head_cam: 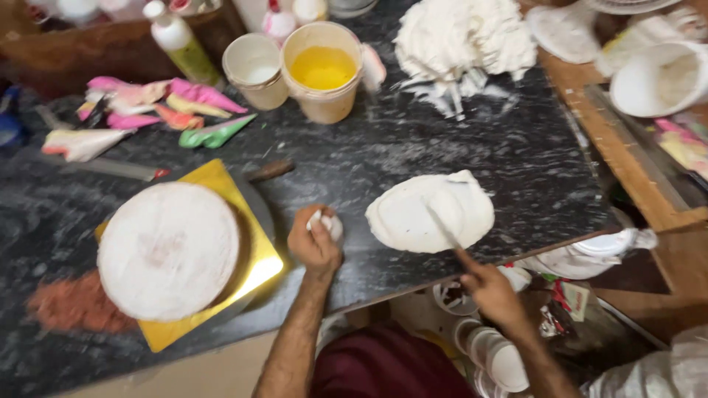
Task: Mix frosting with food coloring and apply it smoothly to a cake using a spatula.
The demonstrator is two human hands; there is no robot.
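White fondant sheet [429, 214]: flat on black tabletop [442, 140], right of round cake [168, 249].
Left hand [313, 242]: grip clenched round white lump [330, 225], beside the sheet.
Right hand [490, 291]: grip grasping blade [441, 223] across the sheet.

White lump [330, 223]: small, rounded, clutched in left hand [313, 243] above dark marble counter. Thin knife [441, 225]: blade angled over flat white icing slab [430, 212], held by right hand [490, 291]. Slab oval, smooth, lying near counter's front edge.
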